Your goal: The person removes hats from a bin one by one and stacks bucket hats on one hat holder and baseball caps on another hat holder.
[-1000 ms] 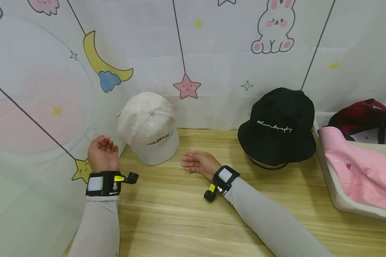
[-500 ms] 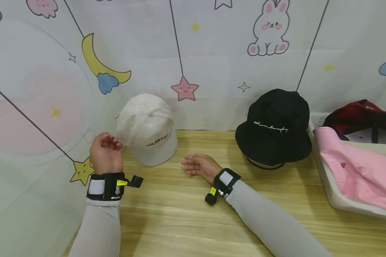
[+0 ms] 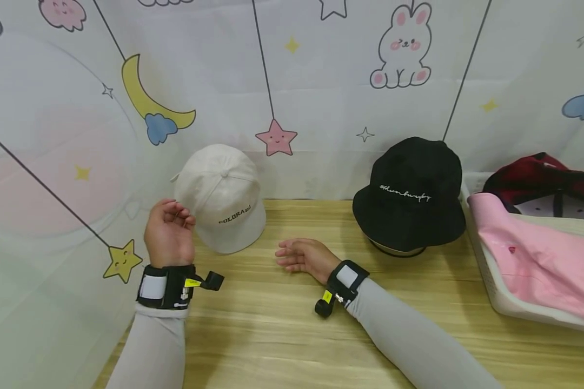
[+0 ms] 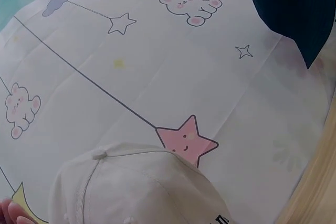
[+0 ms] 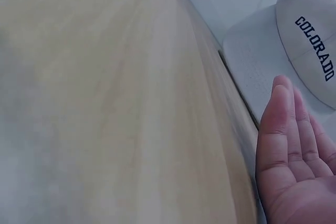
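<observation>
A white baseball cap (image 3: 224, 181) lettered COLORADO stands near the back edge of the table, its brim facing forward. My left hand (image 3: 172, 233) is raised at the cap's left side, fingers loosely bent and holding nothing; its fingertips overlap the cap's edge in the head view. In the left wrist view the cap's crown (image 4: 136, 182) fills the bottom, with a bit of my fingers at the corner. My right hand (image 3: 311, 258) is in front and to the right of the brim, palm turned left and fingers relaxed. The right wrist view has those fingers (image 5: 281, 124) overlapping the cap's brim.
A black bucket hat (image 3: 416, 186) sits on a stand at the right. Farther right, a white plastic basket (image 3: 491, 281) holds a pink cloth item (image 3: 540, 248) and a red-and-black cap (image 3: 530, 178). A printed curtain (image 3: 321, 75) hangs behind and along the left.
My left hand has shifted right, closer to the white cap. The head view has turned a little right and up. The right hand has stayed nearly in place.
</observation>
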Motion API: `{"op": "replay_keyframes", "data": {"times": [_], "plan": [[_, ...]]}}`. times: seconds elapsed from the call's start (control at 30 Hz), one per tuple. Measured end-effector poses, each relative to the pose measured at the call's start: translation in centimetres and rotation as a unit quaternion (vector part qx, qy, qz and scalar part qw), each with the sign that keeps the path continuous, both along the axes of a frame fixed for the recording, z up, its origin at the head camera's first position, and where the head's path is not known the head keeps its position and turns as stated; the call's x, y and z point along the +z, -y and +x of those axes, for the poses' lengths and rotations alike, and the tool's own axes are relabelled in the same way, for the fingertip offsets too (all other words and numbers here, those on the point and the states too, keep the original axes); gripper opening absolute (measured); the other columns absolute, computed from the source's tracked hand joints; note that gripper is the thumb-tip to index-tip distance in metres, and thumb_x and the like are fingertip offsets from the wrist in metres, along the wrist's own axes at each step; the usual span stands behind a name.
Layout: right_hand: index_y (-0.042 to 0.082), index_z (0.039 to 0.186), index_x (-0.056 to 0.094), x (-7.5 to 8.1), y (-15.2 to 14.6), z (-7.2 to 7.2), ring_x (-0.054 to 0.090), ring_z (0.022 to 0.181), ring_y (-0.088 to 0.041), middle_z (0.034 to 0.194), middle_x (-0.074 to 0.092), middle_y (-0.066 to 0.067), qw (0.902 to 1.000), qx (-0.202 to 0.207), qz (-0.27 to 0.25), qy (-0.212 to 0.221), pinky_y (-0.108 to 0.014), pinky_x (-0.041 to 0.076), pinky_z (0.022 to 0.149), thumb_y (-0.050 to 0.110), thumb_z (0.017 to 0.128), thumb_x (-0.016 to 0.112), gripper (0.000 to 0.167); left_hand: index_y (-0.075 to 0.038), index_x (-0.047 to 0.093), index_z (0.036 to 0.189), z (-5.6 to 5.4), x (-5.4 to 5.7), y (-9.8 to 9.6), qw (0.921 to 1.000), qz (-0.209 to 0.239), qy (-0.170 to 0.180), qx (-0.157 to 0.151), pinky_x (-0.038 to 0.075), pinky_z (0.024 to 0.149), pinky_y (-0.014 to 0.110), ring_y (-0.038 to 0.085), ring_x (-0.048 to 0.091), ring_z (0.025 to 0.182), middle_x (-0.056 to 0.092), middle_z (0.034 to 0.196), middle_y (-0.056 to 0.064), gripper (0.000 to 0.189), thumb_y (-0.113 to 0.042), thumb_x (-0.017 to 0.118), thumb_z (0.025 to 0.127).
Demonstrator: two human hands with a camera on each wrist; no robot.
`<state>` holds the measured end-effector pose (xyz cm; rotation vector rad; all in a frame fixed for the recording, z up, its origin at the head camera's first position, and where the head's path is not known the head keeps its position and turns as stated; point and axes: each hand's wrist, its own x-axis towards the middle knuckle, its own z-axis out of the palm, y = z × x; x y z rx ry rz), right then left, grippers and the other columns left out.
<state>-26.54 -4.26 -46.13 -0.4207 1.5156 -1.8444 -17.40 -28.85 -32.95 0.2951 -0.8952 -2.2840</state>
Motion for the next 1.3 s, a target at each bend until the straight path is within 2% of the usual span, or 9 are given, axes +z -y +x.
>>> {"op": "replay_keyframes", "data": {"times": [0.23,0.47,0.9,1.13,1.3], "plan": [[-0.004,0.145,0.046,0.5,-1.2,0.6,0.071,0.102,-0.015,0.131,0.066,-0.019,1.0,-0.001,0.007,-0.002,-0.028,0.058,0.085,0.02,0.107,0.042,0.045,-0.007,0.055,0.096,-0.3,-0.3,-1.1,0.9988,-0.028,0.028,-0.028,0.045,0.062,0.021,0.014,0.05,0.073,0.057,0.083,0.002,0.014,-0.007,0.043,0.103],[-0.003,0.145,0.046,1.0,-2.9,1.6,0.071,0.104,-0.016,0.135,0.063,-0.021,0.9996,0.011,0.016,-0.021,-0.029,0.058,0.087,0.024,0.107,0.044,0.047,-0.009,0.055,0.095,-0.7,-0.7,-1.9,0.9971,-0.038,0.035,-0.056,0.045,0.062,0.02,0.012,0.052,0.071,0.058,0.081,0.001,0.016,-0.006,0.041,0.104],[-0.006,0.141,0.047,1.3,-6.8,2.7,0.071,0.102,-0.017,0.118,0.069,-0.006,0.9993,0.011,0.005,-0.037,-0.029,0.058,0.085,0.02,0.107,0.046,0.044,-0.01,0.055,0.094,-1.0,-1.3,-2.4,0.994,-0.071,0.046,-0.07,0.046,0.063,0.019,0.011,0.053,0.071,0.059,0.081,-0.001,0.019,-0.008,0.04,0.105],[-0.01,0.14,0.046,1.8,-9.0,3.7,0.071,0.105,-0.019,0.124,0.066,-0.016,0.9977,0.019,0.004,-0.064,-0.03,0.058,0.087,0.018,0.105,0.05,0.045,-0.01,0.056,0.096,-1.1,-1.5,-2.7,0.9917,-0.08,0.061,-0.079,0.046,0.063,0.02,0.011,0.053,0.072,0.059,0.083,-0.001,0.018,-0.008,0.04,0.105],[-0.01,0.139,0.047,1.9,-10.4,4.4,0.071,0.106,-0.019,0.121,0.068,-0.011,0.9967,0.022,0.001,-0.078,-0.032,0.058,0.088,0.018,0.105,0.05,0.044,-0.01,0.056,0.097,-1.0,-1.7,-3.0,0.9884,-0.095,0.075,-0.092,0.047,0.066,0.021,0.011,0.055,0.072,0.061,0.083,-0.001,0.018,-0.006,0.041,0.105]]}}
